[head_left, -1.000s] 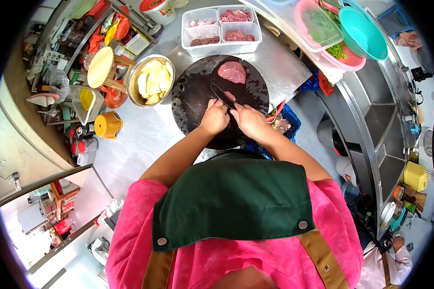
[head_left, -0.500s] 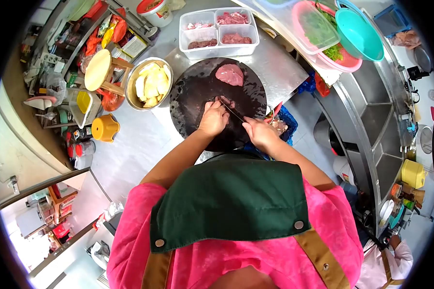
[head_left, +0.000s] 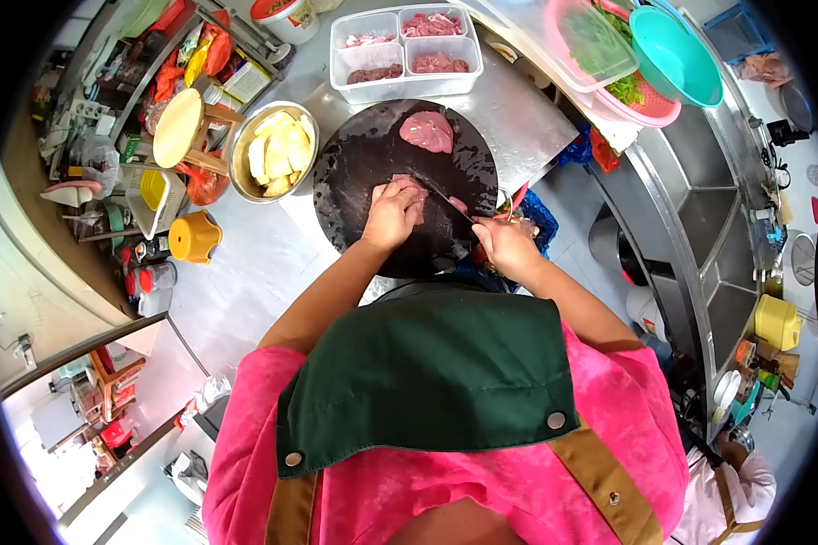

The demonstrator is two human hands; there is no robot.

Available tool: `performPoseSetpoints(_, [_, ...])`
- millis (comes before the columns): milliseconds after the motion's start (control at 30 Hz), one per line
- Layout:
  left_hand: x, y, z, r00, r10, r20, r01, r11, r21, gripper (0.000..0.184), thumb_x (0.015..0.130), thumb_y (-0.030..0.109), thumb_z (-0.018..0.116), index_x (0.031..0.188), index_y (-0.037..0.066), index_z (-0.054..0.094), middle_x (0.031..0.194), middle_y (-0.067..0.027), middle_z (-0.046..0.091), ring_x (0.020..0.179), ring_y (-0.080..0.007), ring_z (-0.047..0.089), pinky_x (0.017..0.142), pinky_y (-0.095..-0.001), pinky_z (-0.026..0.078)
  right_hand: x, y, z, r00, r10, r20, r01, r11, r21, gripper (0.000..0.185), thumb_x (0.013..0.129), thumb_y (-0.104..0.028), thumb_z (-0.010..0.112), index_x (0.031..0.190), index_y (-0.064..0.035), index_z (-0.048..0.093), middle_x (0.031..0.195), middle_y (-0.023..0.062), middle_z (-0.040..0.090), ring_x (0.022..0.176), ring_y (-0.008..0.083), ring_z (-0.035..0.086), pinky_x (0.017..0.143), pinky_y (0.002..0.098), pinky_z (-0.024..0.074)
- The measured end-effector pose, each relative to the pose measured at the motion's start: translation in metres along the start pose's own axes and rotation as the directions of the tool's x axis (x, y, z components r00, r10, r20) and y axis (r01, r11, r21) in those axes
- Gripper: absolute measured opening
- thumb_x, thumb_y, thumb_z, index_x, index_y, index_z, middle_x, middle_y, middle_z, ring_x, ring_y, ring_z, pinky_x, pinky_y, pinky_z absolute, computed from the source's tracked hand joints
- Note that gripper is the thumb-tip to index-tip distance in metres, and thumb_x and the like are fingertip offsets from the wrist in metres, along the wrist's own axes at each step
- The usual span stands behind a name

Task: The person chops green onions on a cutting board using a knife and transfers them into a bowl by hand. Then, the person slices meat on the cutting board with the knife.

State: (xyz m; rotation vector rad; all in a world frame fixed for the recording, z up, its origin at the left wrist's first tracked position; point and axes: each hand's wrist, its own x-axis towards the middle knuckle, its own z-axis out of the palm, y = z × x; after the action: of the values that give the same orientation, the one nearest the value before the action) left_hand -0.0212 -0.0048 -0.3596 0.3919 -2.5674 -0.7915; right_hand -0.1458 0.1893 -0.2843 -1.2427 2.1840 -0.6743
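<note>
A dark round chopping board [head_left: 345, 182] lies in front of me. My left hand [head_left: 394, 215] has its fingers bent over a piece of raw meat [head_left: 410, 183], holding it down on the board. The handle of a knife is in my right hand [head_left: 509, 247], its fingers wrapped round it. The thin knife blade [head_left: 444, 197] slants up and left, close to the right side of that meat. Right of the blade is a small meat slice [head_left: 459, 204]. A larger lump of raw meat [head_left: 426, 133] rests near the board's far edge.
Behind the board stands a clear divided container [head_left: 404, 89] of cut meat. A steel bowl [head_left: 237, 163] of pale yellow pieces is at left. Blue bag material [head_left: 543, 221] lies beyond my right hand. Sinks [head_left: 700, 222] line the right, where another person [head_left: 732, 490] stands partly visible.
My left hand has shifted slightly left and flattened over the meat. The knife has moved a little right, and a small slice now shows on its right side.
</note>
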Motion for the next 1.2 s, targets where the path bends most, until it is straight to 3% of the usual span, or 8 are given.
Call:
performPoseSetpoints(367, [-0.002,-0.011,0.009,0.989,0.132,0.07,-0.134,0.991,0.02,0.018,0.066,0.008,0.061,0.083,0.003,0.062,0.091,-0.0123,0.058,0.09,-0.0297,0.052,0.085,-0.0368,0.037,0.114,-0.031,0.048,0.998,-0.061,0.027,0.061,0.998,-0.02,0.04,0.093,-0.033,0.035,0.09,-0.0027,0.061,0.087,0.0214,0.062,0.084,0.0385,0.059,0.076,0.0464,0.046])
performPoseSetpoints(567, [-0.008,0.008,-0.001,0.996,-0.051,-0.079,0.043,0.995,-0.094,0.019,0.069,0.008,0.062,0.087,0.006,0.063,0.099,-0.0085,0.059,0.095,-0.0275,0.053,0.087,-0.0364,0.038,0.049,-0.004,0.024,0.995,-0.096,-0.04,0.1,0.988,0.116,0.038,0.093,-0.032,0.038,0.099,-0.0014,0.06,0.09,0.0226,0.062,0.088,0.0386,0.058,0.078,0.0449,0.0455])
performPoseSetpoints(833, [-0.002,0.008,0.004,0.999,0.009,-0.038,-0.009,1.0,-0.002,0.014,0.069,0.01,0.063,0.083,0.006,0.065,0.096,-0.0103,0.059,0.1,-0.0283,0.05,0.087,-0.0385,0.037,0.01,0.011,0.039,1.0,-0.014,-0.006,0.014,0.995,0.101,0.039,0.093,-0.033,0.04,0.111,-0.0025,0.057,0.1,0.0215,0.061,0.093,0.0402,0.056,0.081,0.0449,0.0444])
performPoseSetpoints(1000, [-0.004,-0.011,0.013,0.998,-0.055,-0.03,0.057,0.997,0.053,0.024,0.062,0.01,0.064,0.086,0.004,0.063,0.095,-0.0141,0.058,0.09,-0.0348,0.049,0.082,-0.0406,0.04,0.081,-0.017,0.046,0.994,-0.105,-0.009,0.105,0.991,0.086,0.035,0.093,-0.03,0.039,0.09,-0.0011,0.059,0.085,0.0239,0.06,0.084,0.0421,0.056,0.073,0.0465,0.0454])
performPoseSetpoints(1067, [0.0,-0.01,0.005,1.0,-0.019,0.008,0.019,1.0,-0.003,0.021,0.063,0.008,0.065,0.083,0.004,0.063,0.093,-0.0138,0.057,0.093,-0.0335,0.051,0.082,-0.0392,0.041,0.115,-0.028,0.047,0.998,-0.053,0.044,0.049,0.995,0.09,0.041,0.093,-0.033,0.035,0.088,-0.0007,0.06,0.086,0.0239,0.06,0.084,0.0424,0.055,0.074,0.0473,0.045])
performPoseSetpoints(1100, [-0.001,-0.008,0.002,0.999,0.039,-0.009,-0.04,0.998,-0.04,0.019,0.064,0.008,0.065,0.083,0.004,0.064,0.093,-0.0133,0.057,0.094,-0.0325,0.051,0.082,-0.0385,0.041,0.126,-0.026,0.044,0.985,-0.161,-0.063,0.166,0.983,0.082,0.045,0.094,-0.035,0.036,0.083,0.0014,0.059,0.076,0.022,0.061,0.07,0.0381,0.06,0.065,0.0437,0.0476])
performPoseSetpoints(1133, [-0.004,-0.005,0.003,0.999,0.042,-0.005,-0.043,0.998,-0.039,0.019,0.064,0.008,0.065,0.083,0.004,0.064,0.093,-0.0133,0.057,0.094,-0.0325,0.051,0.082,-0.0385,0.041,0.127,-0.017,0.038,0.997,-0.075,0.003,0.073,0.981,0.18,0.046,0.093,-0.035,0.035,0.084,0.0009,0.061,0.081,0.0227,0.061,0.078,0.039,0.059,0.071,0.0441,0.0465])
performPoseSetpoints(1200, [-0.01,0.001,0.006,0.972,-0.183,-0.15,0.133,0.947,-0.294,0.019,0.064,0.009,0.068,0.082,0.004,0.063,0.095,-0.0127,0.056,0.097,-0.0313,0.053,0.084,-0.0365,0.041,0.115,-0.012,0.012,0.999,0.018,0.03,-0.026,0.958,0.286,0.047,0.093,-0.036,0.034,0.085,0.0007,0.062,0.085,0.0241,0.06,0.084,0.0408,0.057,0.075,0.0442,0.0445])
